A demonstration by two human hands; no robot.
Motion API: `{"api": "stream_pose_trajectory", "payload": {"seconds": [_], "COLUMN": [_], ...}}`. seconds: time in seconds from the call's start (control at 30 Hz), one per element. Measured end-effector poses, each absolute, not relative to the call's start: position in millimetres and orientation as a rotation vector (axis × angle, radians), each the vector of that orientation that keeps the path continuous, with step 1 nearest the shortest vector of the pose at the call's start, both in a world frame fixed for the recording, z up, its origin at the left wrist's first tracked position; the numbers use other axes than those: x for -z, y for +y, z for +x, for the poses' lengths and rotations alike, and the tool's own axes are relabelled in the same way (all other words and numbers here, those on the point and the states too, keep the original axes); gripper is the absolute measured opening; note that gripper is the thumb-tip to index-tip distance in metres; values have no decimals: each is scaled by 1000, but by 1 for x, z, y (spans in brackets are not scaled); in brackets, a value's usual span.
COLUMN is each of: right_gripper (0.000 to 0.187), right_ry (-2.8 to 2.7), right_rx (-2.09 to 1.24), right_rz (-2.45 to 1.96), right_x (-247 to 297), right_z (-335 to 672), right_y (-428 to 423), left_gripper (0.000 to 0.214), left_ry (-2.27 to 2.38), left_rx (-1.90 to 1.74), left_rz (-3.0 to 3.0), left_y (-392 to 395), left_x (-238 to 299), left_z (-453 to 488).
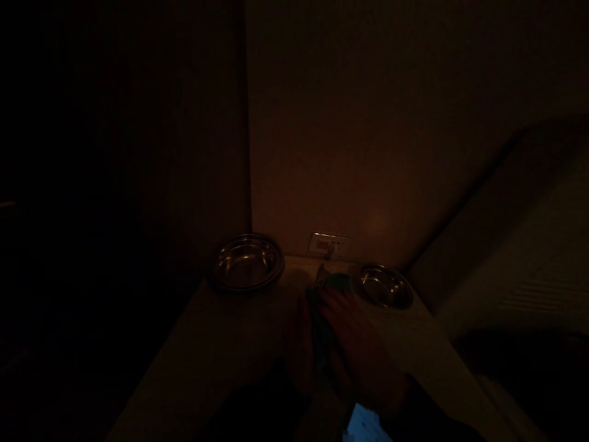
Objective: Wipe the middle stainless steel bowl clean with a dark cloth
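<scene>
The scene is very dark. My right hand (361, 353) reaches in from the lower right and lies on a teal cloth (329, 291) on a pale counter (221, 350), its fingers closed over the cloth. A dim shape just left of the cloth looks like my left hand (299, 341); its fingers are too dark to make out. The cloth sits between two steel bowls, close to the right one.
A wide steel bowl (247, 263) stands at the counter's back left corner. A smaller steel bowl (385, 287) stands at the back right. A wall socket plate (329, 244) sits on the wall behind. A dark drop lies left of the counter.
</scene>
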State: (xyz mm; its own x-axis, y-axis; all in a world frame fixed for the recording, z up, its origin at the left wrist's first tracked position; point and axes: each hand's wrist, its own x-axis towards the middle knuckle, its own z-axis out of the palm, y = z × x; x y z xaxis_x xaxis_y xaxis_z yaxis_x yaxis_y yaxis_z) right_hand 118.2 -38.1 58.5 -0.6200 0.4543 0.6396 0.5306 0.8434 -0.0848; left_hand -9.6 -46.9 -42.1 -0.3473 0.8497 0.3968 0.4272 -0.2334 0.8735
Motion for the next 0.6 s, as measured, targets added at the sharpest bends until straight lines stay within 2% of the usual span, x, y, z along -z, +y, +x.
{"api": "stream_pose_trajectory", "payload": {"seconds": [0.17,0.27,0.37,0.43,0.53,0.6], "right_gripper": [50,52,50,52,64,63], "right_ry": [-2183,-2169,-2161,-2187,-2291,-2343], "right_rx": [-228,-342,-461,-453,-264,-143], "right_rz": [-930,-916,-935,-939,-886,-870], "right_x": [-73,-71,-67,-68,-70,-70], "right_z": [120,122,125,126,126,127], "right_y": [-11,-14,-26,-32,-32,-30], "left_gripper": [32,41,36,34,36,36], "left_ry": [1441,1340,1161,1095,1121,1266], "left_rx": [-1562,-1524,-1471,-1455,-1472,-1485], "left_rz": [1137,1110,996,941,928,996], "left_y": [-47,-47,-48,-47,-47,-48], "left_x": [3,-30,-49,-53,-48,-39], "left_z": [-3,2,4,4,1,-3]}}
